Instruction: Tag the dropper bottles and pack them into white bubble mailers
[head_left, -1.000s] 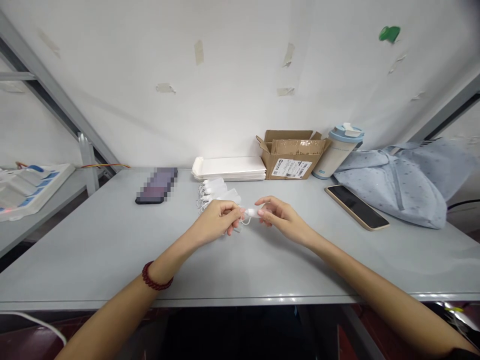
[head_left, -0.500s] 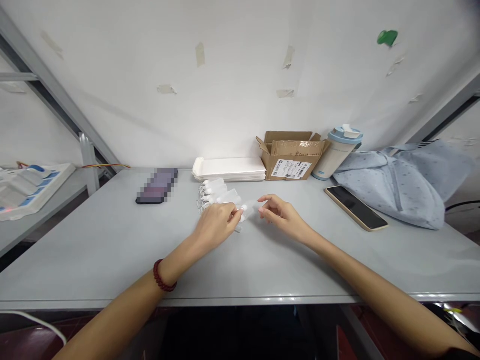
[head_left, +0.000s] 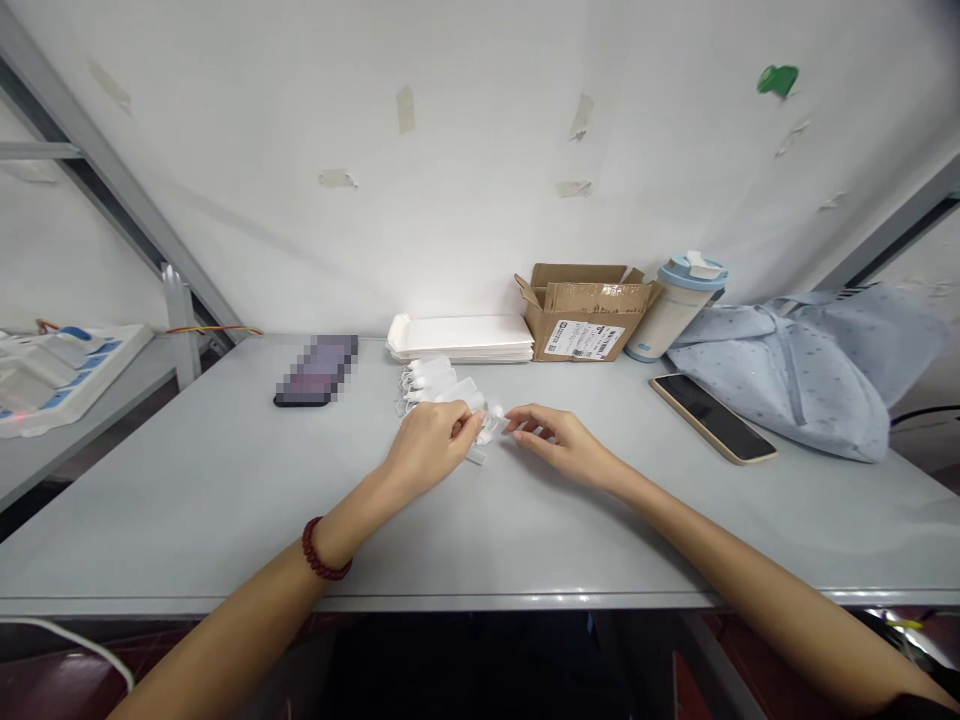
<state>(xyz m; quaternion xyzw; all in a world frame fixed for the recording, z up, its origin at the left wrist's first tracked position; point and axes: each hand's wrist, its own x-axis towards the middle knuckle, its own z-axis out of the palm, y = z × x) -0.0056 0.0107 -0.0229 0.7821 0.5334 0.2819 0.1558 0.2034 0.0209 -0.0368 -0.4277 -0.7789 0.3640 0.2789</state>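
Near the middle of the table, my left hand [head_left: 433, 440] is closed, thumb and forefinger pinching a small translucent plastic piece with a white end [head_left: 491, 424]. My right hand [head_left: 559, 442] comes from the other side, its thumb and bent fingers closed around that piece's right end. The fingers partly hide the piece. Just behind my left hand lies a row of similar translucent tags with white ends and thin cord loops [head_left: 435, 378]. A small clear strip [head_left: 476, 456] rests on the table beside my left thumb.
Behind the tags lie a stack of white flat boxes [head_left: 461, 338] and an open cardboard box [head_left: 589, 320]. To the right stand a tumbler [head_left: 671, 310], a phone [head_left: 712, 418] and a light blue cloth bag [head_left: 787, 370]. Another phone [head_left: 315, 375] lies at left.
My right hand has moved slightly left, and its fingers have drawn in on the piece. The piece has turned between my hands, while my left hand stays almost in place.
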